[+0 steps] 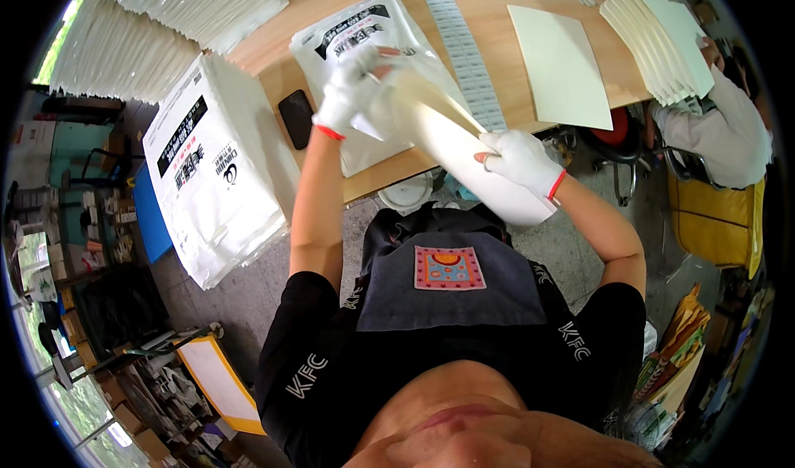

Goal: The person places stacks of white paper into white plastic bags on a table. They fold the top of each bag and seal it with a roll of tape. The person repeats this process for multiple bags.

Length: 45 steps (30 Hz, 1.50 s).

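My right hand [522,163], in a white glove with a red cuff, is closed on the edge of a cream-white card sheet [464,149]. The sheet bends in a curve over the table's front edge, and its far end is smeared by motion. My left hand [352,95], gloved the same way, is beside that far end, above a stack of white printed plastic bags [389,128]. Motion blurs its fingers, so I cannot tell whether they grip the sheet or a bag.
A black phone [296,118] lies between that stack and a taller bag pile [224,178] at left. A strip of labels [464,62], a flat card [563,66] and fanned cards [650,41] are on the table [489,16]. A co-worker's sleeve [720,132] is at right.
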### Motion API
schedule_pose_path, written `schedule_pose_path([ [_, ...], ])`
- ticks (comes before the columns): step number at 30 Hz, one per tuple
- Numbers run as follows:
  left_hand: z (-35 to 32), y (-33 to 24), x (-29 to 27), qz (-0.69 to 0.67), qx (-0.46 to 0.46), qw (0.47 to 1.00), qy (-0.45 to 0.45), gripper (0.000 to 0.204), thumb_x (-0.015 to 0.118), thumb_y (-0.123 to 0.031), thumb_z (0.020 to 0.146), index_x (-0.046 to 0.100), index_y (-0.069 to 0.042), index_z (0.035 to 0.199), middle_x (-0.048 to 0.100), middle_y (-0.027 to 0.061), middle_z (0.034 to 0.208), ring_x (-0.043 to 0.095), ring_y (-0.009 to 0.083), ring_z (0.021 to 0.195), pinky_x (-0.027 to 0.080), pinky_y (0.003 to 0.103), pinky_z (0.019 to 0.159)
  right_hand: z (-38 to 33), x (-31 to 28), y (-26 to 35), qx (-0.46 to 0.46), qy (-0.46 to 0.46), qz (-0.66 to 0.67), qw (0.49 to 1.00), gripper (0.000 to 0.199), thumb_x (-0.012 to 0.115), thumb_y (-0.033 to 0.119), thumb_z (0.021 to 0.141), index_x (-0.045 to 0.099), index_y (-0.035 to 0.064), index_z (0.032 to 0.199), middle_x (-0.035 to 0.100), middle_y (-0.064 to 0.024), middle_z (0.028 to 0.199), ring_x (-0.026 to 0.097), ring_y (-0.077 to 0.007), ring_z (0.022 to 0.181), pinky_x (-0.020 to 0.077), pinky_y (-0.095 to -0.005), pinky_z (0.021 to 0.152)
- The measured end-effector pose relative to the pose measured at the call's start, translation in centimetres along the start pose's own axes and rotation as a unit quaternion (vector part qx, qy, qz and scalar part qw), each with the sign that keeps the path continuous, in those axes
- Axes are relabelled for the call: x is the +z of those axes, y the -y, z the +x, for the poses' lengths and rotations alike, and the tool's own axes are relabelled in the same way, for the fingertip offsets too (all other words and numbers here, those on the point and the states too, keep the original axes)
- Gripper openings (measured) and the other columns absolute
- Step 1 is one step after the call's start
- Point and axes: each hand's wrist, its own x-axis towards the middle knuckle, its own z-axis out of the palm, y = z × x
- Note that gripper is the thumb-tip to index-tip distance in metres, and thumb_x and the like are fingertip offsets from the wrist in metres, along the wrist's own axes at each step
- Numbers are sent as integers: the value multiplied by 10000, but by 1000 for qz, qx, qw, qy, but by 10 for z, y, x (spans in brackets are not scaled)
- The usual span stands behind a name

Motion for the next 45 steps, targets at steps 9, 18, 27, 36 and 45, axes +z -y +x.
schedule_pose_path([
  [9,-63,-63,96,-14,99,994,48,210,594,-51,858,655,-58,1059,686,123,958,669,202,847,514,275,754,73,68,27,-72,-270,-4,960,336,623,361,777,655,73,946,613,-171,992,608,-257,871,474,-388,749],
  [18,-116,1,95,-25,-24,997,-67,154,636,-63,793,657,-57,945,686,125,840,669,223,712,516,291,643,3,79,59,-175,-343,-59,921,275,692,178,629,581,70,855,593,-96,975,568,-289,941,447,-418,849],
  [27,-235,49,59,313,36,948,-38,438,700,-53,596,585,-106,1015,551,156,1033,523,355,1007,459,406,784,3,109,-13,157,-113,-179,965,265,543,280,815,550,53,952,658,-126,758,659,-298,684,511,-425,566],
  [36,-336,17,59,9,-271,949,-160,163,690,-59,726,527,-65,727,525,57,644,508,163,562,436,305,532,-74,126,10,32,-12,-171,985,236,530,269,778,612,53,730,638,-115,613,631,-291,512,487,-423,458],
  [45,-317,60,57,193,-240,951,-18,182,668,-64,726,489,-94,723,498,69,610,501,234,512,435,343,490,-47,144,-64,117,59,-21,991,267,523,310,778,652,77,753,643,-182,772,641,-345,743,491,-481,658],
])
